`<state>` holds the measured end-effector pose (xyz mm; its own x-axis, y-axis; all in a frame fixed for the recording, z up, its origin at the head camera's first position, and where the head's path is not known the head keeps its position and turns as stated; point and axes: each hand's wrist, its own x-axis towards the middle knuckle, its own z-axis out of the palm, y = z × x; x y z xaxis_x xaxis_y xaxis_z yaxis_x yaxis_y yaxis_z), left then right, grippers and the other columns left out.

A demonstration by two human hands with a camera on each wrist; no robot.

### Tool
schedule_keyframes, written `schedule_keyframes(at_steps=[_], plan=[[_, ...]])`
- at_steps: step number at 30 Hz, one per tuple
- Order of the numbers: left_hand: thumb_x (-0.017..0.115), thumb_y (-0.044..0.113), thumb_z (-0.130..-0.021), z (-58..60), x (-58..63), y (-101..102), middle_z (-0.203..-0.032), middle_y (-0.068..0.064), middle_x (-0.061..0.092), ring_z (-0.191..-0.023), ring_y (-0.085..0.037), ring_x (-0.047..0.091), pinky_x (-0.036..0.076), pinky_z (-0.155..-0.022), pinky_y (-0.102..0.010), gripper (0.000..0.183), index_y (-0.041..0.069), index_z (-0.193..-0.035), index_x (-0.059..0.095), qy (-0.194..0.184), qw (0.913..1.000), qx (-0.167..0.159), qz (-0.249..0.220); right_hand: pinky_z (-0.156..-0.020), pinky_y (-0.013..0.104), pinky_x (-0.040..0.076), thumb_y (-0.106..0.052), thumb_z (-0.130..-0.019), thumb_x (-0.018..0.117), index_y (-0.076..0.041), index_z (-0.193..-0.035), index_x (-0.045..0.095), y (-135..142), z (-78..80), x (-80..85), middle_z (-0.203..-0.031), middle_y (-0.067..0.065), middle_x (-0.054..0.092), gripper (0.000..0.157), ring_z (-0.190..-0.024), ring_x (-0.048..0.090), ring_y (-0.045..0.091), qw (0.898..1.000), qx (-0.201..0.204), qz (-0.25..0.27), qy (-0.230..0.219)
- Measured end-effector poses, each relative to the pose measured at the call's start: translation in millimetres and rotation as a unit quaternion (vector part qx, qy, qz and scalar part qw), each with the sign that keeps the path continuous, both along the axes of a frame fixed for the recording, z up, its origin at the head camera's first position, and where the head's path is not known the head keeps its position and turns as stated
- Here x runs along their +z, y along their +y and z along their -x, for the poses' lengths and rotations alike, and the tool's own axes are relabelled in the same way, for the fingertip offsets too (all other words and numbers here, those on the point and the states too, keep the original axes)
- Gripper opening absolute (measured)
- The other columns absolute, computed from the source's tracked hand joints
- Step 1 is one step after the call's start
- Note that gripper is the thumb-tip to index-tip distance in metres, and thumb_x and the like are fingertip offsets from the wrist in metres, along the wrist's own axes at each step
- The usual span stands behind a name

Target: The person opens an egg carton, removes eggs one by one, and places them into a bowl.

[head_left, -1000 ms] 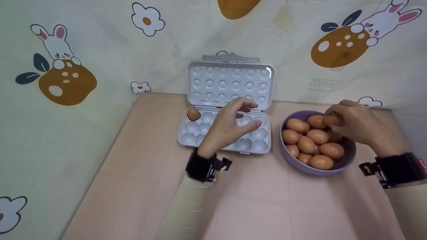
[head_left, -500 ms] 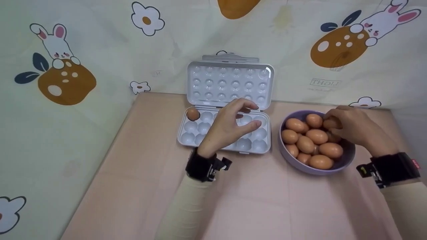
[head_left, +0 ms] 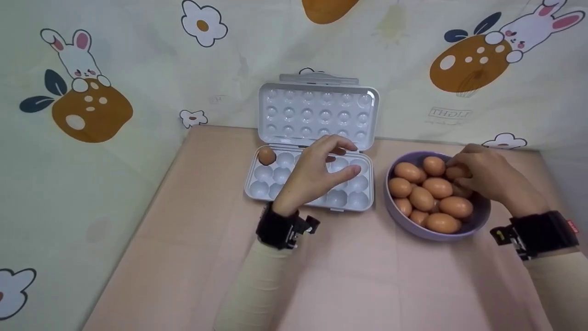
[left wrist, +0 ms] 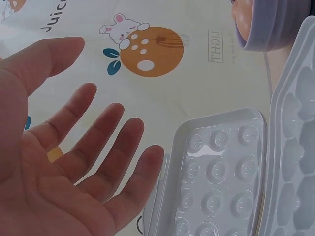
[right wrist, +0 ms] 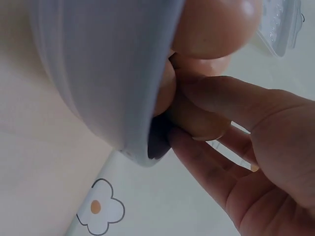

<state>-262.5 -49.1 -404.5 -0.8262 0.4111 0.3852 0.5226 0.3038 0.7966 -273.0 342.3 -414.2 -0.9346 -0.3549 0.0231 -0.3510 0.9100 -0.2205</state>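
My right hand (head_left: 491,177) reaches over the far right rim of the purple bowl (head_left: 436,236). Between its thumb and fingers it pinches a brown egg (right wrist: 197,118), low among the other eggs. Several brown eggs (head_left: 421,198) fill the bowl. Above the white egg box (head_left: 259,188), my left hand (head_left: 312,172) hovers with fingers spread and slightly bent, holding nothing, as the left wrist view shows. The box lies open, its dimpled lid (head_left: 317,112) tilted back. One egg (head_left: 266,156) sits in the back left hollow; my left hand hides some hollows.
A pinkish cloth covers the table (head_left: 340,285). Behind it and on the left hangs a pale curtain (head_left: 151,69) printed with rabbits, oranges and flowers. The bowl stands just right of the egg box, with a narrow gap between them.
My right hand has lowered the egg it pinches a little, down among the others, and an egg beside it has shifted. The left hand stays where it was.
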Motion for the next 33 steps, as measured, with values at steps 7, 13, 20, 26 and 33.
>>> schedule_keyframes(at_steps=[7,13,20,26,33], plan=[[0.08,0.025,-0.095,0.7,-0.4,-1,-0.125,0.001,0.069,-0.117,-0.011,0.064,0.054,-0.099,-0.027,0.033,0.013,-0.124,0.07,-0.008,1.0,-0.001,0.002,-0.081,0.055,0.056,0.005,-0.085,0.082,0.005,-0.113,0.077,-2,1.2,-7.8,-0.103,0.018,0.066,0.029,-0.093,0.063,0.034,0.999,0.023,0.002,0.025],[0.08,0.026,-0.095,1.4,0.0,-3,-0.124,0.001,0.069,-0.117,-0.01,0.064,0.054,-0.099,-0.028,0.033,0.013,-0.123,0.07,-0.005,1.0,0.0,0.002,-0.084,0.057,0.056,0.007,-0.083,0.081,0.006,-0.117,0.075,-2,-2.8,-8.6,-0.104,0.02,0.07,0.034,-0.096,0.066,0.037,0.999,0.037,0.007,0.039],[0.081,0.024,-0.095,5.3,2.8,-14,-0.124,0.0,0.069,-0.116,-0.011,0.065,0.054,-0.099,-0.027,0.033,0.011,-0.123,0.07,0.002,0.9998,0.019,-0.006,-0.083,0.06,0.056,0.001,-0.088,0.08,0.003,-0.118,0.075,-12,-19.4,9.6,-0.115,0.024,0.07,0.031,-0.103,0.067,0.041,0.994,0.02,0.032,0.102],[0.082,0.02,-0.094,9.4,3.9,-30,-0.124,0.0,0.069,-0.117,-0.012,0.065,0.054,-0.101,-0.029,0.034,0.01,-0.124,0.069,0.003,0.9985,0.051,-0.021,-0.07,0.041,0.056,0.002,-0.087,0.079,-0.002,-0.128,0.073,-40,-38.2,28.4,-0.126,0.019,0.07,0.041,-0.088,0.069,0.029,0.979,0.021,0.085,0.184],[0.083,0.021,-0.094,11.3,3.8,-42,-0.124,-0.001,0.069,-0.118,-0.014,0.064,0.055,-0.101,-0.031,0.034,0.011,-0.123,0.07,0.021,0.9949,0.099,-0.008,-0.079,0.013,0.043,-0.004,-0.092,0.081,-0.008,-0.139,0.068,-81,-53.7,33.2,-0.14,0.014,0.065,0.05,-0.104,0.066,0.026,0.967,-0.006,0.172,0.188]])
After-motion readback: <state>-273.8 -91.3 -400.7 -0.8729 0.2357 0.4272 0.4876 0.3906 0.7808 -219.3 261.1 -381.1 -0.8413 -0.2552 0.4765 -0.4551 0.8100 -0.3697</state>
